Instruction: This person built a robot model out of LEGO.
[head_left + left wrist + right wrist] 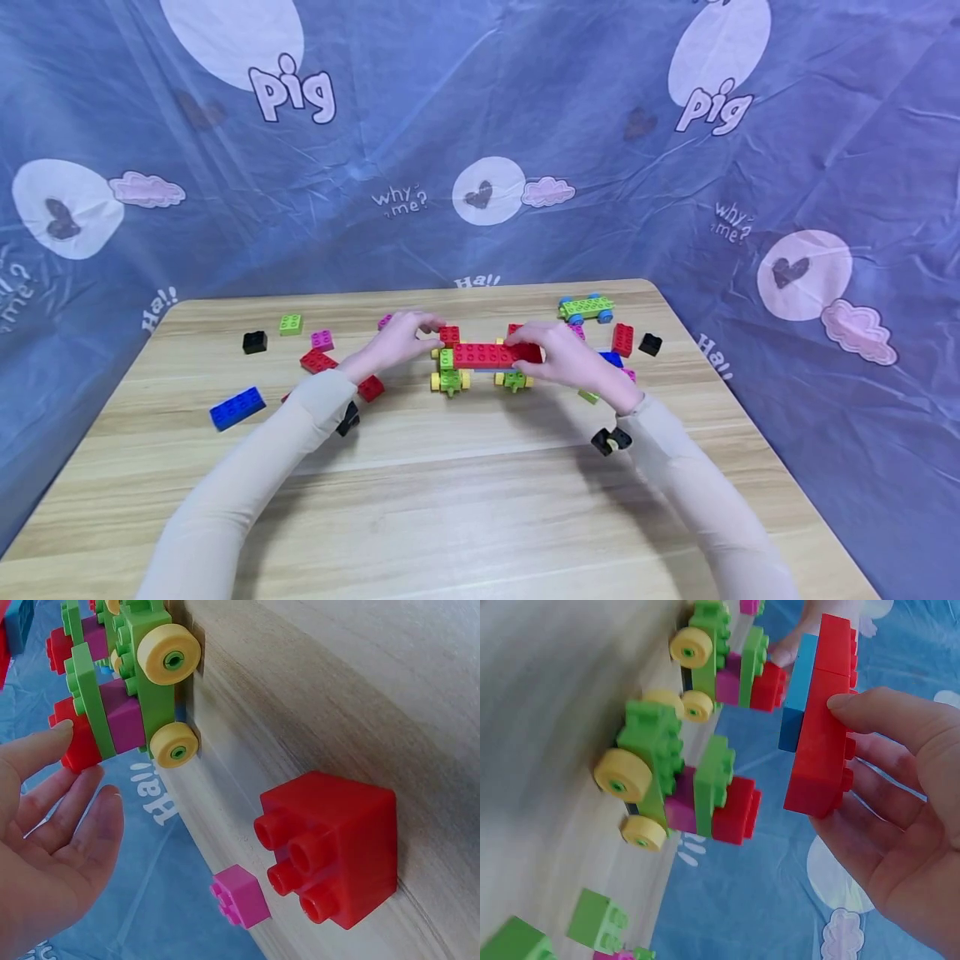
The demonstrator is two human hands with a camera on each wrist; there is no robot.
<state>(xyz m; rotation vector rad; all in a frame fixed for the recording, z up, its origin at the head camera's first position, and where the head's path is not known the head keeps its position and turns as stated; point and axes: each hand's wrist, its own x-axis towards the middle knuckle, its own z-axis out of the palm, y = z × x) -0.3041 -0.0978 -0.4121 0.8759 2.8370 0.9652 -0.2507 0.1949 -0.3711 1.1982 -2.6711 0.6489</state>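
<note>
My right hand (561, 354) grips a row of joined red bricks (821, 742), thumb on one side and fingers on the other. A blue brick (798, 694) is fixed under that row, which hangs above the table, apart from the stacks. Two green wheeled bases (450, 382) with yellow wheels stand side by side, each carrying a purple brick (121, 712), a green brick and a red brick on top. My left hand (56, 847) pinches the top red brick (75, 739) of the left stack between thumb and fingers.
A green car base with blue wheels (587, 308) stands at the back right. Loose bricks lie on both sides, among them a long blue brick (237, 408), a black brick (255, 342) and a red brick (360, 847). A printed blue cloth (420, 242) hangs behind the table.
</note>
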